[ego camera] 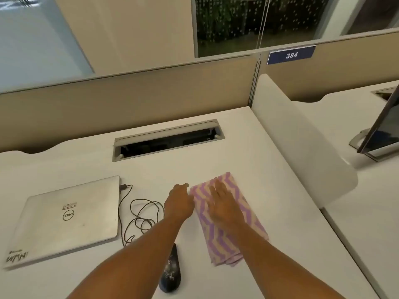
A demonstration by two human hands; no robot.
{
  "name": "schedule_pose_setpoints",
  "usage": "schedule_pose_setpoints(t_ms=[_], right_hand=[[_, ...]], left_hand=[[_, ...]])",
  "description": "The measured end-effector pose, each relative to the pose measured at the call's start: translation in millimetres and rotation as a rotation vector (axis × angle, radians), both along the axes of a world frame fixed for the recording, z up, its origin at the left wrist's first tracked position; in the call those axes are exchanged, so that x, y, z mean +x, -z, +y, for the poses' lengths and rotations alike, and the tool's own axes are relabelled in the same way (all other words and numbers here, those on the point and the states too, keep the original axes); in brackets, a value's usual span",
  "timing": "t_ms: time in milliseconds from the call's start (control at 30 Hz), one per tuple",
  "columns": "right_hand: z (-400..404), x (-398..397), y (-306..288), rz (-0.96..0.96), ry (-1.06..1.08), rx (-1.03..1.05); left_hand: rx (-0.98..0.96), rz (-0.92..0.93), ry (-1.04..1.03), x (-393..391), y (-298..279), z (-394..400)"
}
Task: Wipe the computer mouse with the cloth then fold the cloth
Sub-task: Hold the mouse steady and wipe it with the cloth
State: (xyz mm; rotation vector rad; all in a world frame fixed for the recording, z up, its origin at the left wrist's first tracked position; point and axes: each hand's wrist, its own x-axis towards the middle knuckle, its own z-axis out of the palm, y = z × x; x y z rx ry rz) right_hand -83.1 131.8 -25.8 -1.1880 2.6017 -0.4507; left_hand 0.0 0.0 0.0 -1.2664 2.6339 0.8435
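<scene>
A pink and cream zigzag cloth (246,214) lies folded into a long strip on the white desk (280,244). My right hand (222,203) rests flat on top of it, fingers spread. My left hand (179,202) sits at the cloth's far left corner, fingers curled against its edge. The dark computer mouse (170,272) lies near the front of the desk, partly hidden under my left forearm. Neither hand touches the mouse.
A shut silver laptop (64,219) lies at the left, and the black cable (138,214) plugged into it loops beside it. A cable slot (168,140) opens at the back of the desk. A white divider (302,143) stands to the right, a monitor (382,130) beyond it.
</scene>
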Motion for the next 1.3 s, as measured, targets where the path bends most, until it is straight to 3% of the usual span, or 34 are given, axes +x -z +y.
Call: schedule_pose_setpoints(t_ms=[167,400,633,933,1167,1300], right_hand=[[0.5,-0.7,6.0,-0.08,-0.008,0.0],[-1.9,-4.0,4.6,-0.104,0.059,0.017],[-5.3,-11.0,-4.7,-0.123,-0.063,-0.072],[-0.6,12.7,-27.6,-0.18,0.002,-0.298],[5.3,41.9,-30.9,-0.074,-0.113,-0.331],[3.2,59.9,-37.2,-0.075,-0.138,-0.276]], left_hand=[[-0.036,-0.053,-0.002,-14.4,3.2,0.8],[-0.005,0.03,-0.098,-25.3,2.2,8.2],[0.303,0.303,0.045,-11.0,-1.9,9.2],[0.552,0.504,-0.167,26.3,-30.5,4.7],[0.536,0.523,-0.322,83.1,-28.6,-2.2],[0.405,0.403,-0.296,128.0,-22.3,-2.8]])
